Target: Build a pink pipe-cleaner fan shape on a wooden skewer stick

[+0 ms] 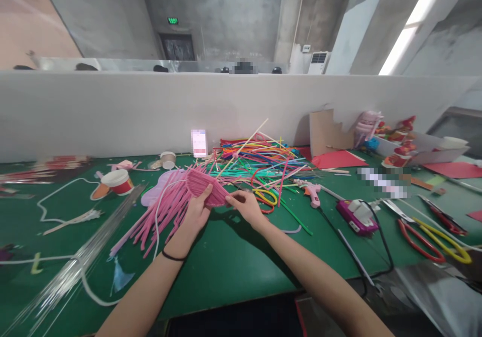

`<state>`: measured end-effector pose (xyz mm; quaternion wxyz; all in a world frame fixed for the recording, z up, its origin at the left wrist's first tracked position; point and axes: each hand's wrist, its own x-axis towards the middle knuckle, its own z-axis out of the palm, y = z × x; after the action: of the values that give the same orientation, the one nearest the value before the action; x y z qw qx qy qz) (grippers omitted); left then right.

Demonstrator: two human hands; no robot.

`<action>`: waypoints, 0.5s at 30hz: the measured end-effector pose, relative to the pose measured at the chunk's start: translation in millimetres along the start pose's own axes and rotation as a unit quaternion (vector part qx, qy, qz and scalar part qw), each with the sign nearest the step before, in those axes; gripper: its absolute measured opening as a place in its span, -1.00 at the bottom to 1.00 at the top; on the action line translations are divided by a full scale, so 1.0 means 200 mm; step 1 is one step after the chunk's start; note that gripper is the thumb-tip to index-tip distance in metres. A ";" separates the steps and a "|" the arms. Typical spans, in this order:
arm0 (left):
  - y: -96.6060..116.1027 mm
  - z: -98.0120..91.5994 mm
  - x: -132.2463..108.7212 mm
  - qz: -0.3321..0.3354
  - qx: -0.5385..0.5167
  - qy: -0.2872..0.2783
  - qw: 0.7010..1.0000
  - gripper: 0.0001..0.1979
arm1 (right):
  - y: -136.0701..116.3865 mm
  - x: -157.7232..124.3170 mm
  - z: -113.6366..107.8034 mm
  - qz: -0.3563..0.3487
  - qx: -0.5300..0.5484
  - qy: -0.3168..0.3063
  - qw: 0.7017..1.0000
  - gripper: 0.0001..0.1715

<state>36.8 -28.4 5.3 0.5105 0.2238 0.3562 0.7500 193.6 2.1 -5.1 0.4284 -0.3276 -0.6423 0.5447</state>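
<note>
Between my hands, above the green table, is a flat pink piece [206, 188] made of pipe cleaners laid side by side. My left hand [200, 207] grips its lower middle, thumb across the face. At its right corner, my right hand [246, 207] pinches the edge between thumb and fingers. Behind and left of my left hand lies a bundle of loose pink pipe cleaners [165, 211]. Scissors with yellow and red handles [266, 197] lie just beyond my right hand. Farther back is a heap of multicoloured pipe cleaners [259, 156].
A pink glue gun [313, 194] and a purple power strip [356, 217] with cords lie right. More scissors [425, 236] sit at far right. Left are a paper cup [117, 182], thin wires [86, 256] and a white cable [85, 279]. A white partition [150, 111] stands behind.
</note>
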 end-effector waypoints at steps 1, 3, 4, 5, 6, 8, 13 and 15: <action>0.00 0.00 0.00 -0.001 -0.006 0.003 1.000 -0.78 | 0.00 0.00 0.00 0.001 -0.002 0.001 1.000 -0.57; 0.01 0.01 0.00 -0.006 -0.022 0.009 1.000 -0.81 | 0.01 0.00 0.01 0.004 -0.002 0.002 1.000 -0.58; 0.02 0.01 0.00 -0.008 -0.031 0.012 0.999 -0.82 | 0.02 0.00 0.01 0.005 -0.001 0.001 1.000 -0.59; 0.03 0.01 0.00 -0.010 -0.039 0.015 0.999 -0.84 | 0.02 0.00 0.01 0.003 0.000 0.001 1.000 -0.60; 0.04 0.01 0.01 -0.010 -0.045 0.017 0.999 -0.86 | 0.02 0.00 0.01 -0.002 0.002 0.005 1.000 -0.62; 0.06 0.01 0.02 -0.020 -0.071 0.040 0.997 -0.88 | 0.01 0.01 -0.01 -0.025 0.005 0.028 0.999 -0.65; 0.10 -0.03 0.04 -0.073 -0.118 0.118 0.983 -0.86 | -0.08 0.08 -0.22 -0.099 0.027 0.168 0.980 -0.69; 0.10 -0.04 0.04 -0.080 -0.118 0.121 0.982 -0.83 | -0.13 0.10 -0.34 -0.114 0.005 0.226 0.967 -0.68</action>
<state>16.3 -28.9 15.8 0.5448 0.0400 0.3408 0.7652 247.7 42.5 26.1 0.6230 -0.3649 -0.5594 0.4072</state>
